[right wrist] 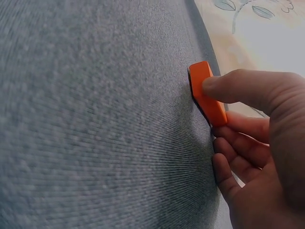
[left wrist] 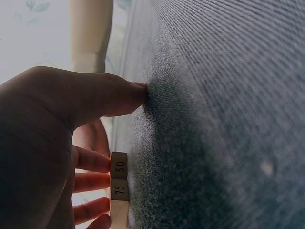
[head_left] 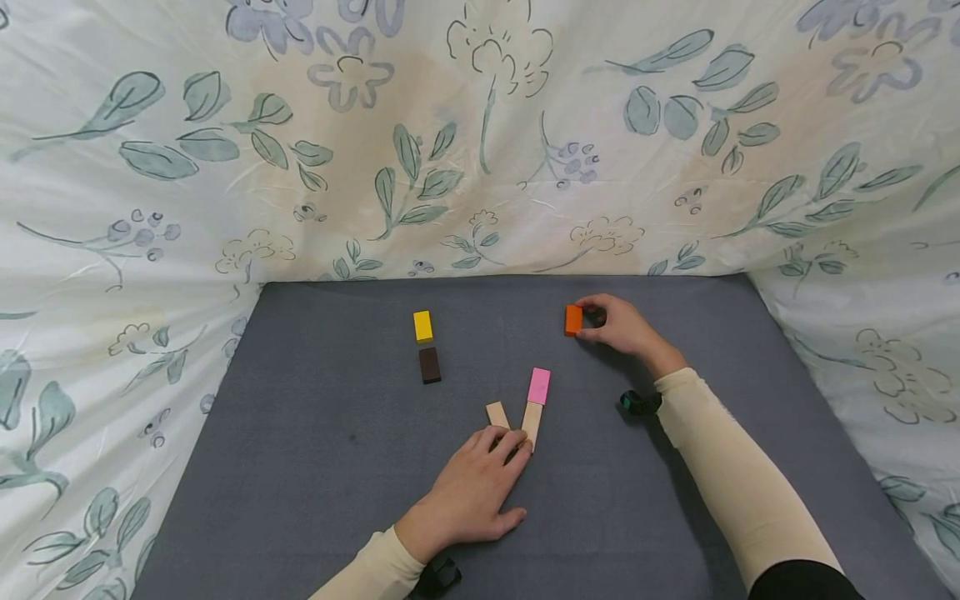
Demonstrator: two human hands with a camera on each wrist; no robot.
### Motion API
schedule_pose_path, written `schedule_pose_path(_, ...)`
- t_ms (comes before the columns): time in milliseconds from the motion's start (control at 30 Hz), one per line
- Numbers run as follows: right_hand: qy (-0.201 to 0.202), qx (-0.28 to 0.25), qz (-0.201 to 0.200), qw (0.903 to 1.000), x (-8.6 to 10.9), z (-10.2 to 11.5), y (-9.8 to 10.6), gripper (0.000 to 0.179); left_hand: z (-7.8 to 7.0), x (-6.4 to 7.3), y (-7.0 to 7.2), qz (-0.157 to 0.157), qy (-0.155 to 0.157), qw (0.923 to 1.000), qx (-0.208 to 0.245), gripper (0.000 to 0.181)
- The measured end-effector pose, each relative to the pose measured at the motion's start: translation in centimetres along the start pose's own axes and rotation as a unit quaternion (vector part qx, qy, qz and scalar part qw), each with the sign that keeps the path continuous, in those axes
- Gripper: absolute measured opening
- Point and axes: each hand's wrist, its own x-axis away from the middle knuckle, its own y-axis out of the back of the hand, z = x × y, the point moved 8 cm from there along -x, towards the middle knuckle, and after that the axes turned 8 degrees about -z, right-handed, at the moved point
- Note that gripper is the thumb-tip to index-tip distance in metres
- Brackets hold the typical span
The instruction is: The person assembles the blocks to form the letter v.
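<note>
My right hand (head_left: 626, 329) pinches a small orange block (head_left: 573, 320) between thumb and fingers at the far side of the cloth. The right wrist view shows the thumb on one face of that block (right wrist: 205, 93) and a fingertip at its end. Nearer the front, my left hand (head_left: 476, 492) rests its extended fingertips on light wooden blocks, its thumb held apart. One wooden block (head_left: 497, 414) slants left and another (head_left: 532, 421) leans right, with a pink block (head_left: 538, 387) at its far end. Blocks marked 50 (left wrist: 118, 166) and 75 (left wrist: 119, 189) touch the left fingertips.
A yellow block (head_left: 423, 327) and a dark brown block (head_left: 430, 365) lie in line, left of the hands. Grey cloth (head_left: 315, 450) covers the surface. A flowered curtain (head_left: 495, 200) borders its back and sides.
</note>
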Motion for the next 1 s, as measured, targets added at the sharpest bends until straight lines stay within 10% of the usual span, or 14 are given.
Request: schedule_pose_path(1000, -0.006, -0.003, -0.023, 0.9997, 1.5, 1.4, -0.1, 0.061, -0.1, -0.1, 0.2, 0.004, 0.001, 1.0000, 0.007, 0.078)
